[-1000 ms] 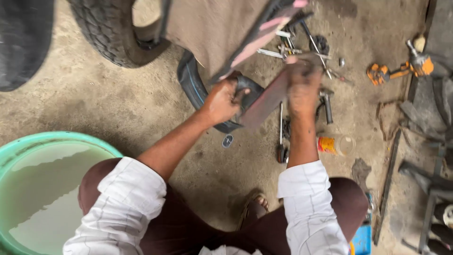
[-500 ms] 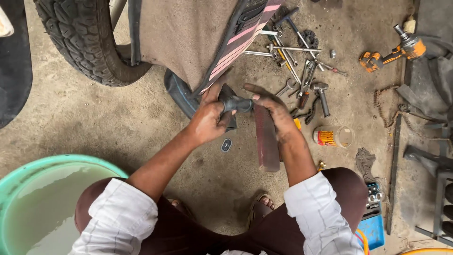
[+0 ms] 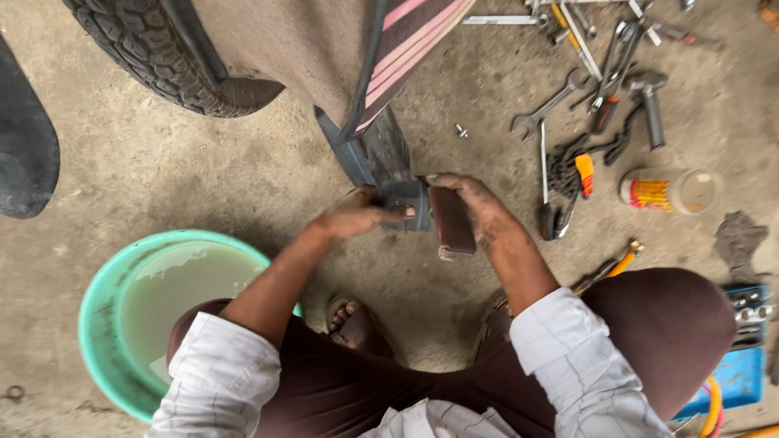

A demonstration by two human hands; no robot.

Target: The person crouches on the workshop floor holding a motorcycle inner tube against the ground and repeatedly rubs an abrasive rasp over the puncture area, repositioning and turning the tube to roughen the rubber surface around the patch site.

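The left hand [image 3: 357, 217] is closed over the near end of a dark rubber tube [image 3: 388, 166], fingers wrapped round it, and the right hand [image 3: 475, 203] is clamped on a flat brownish block [image 3: 451, 221] that is pressed against the same spot of rubber. Half a second earlier the block was held lower and hung down between the hands; it is now brought up level and laid against the tube, with the hands drawn closer together. A second ago both hands were raised higher, nearer the striped cloth [image 3: 410, 32]. From this it is judged that the rubber has been steadied and that the block is being applied to its surface, as in rubbing or roughening a patch. The tube runs from under the cloth down to the hands, above the concrete floor [image 3: 187, 170]. A green basin [image 3: 101, 304] of cloudy water is seen to the left, near the knee. Spanners [image 3: 552, 104], a chain [image 3: 564, 166] and a small tin [image 3: 669, 191] are scattered to the right, well apart from the hands. A tyre [image 3: 138, 45] stands beyond.
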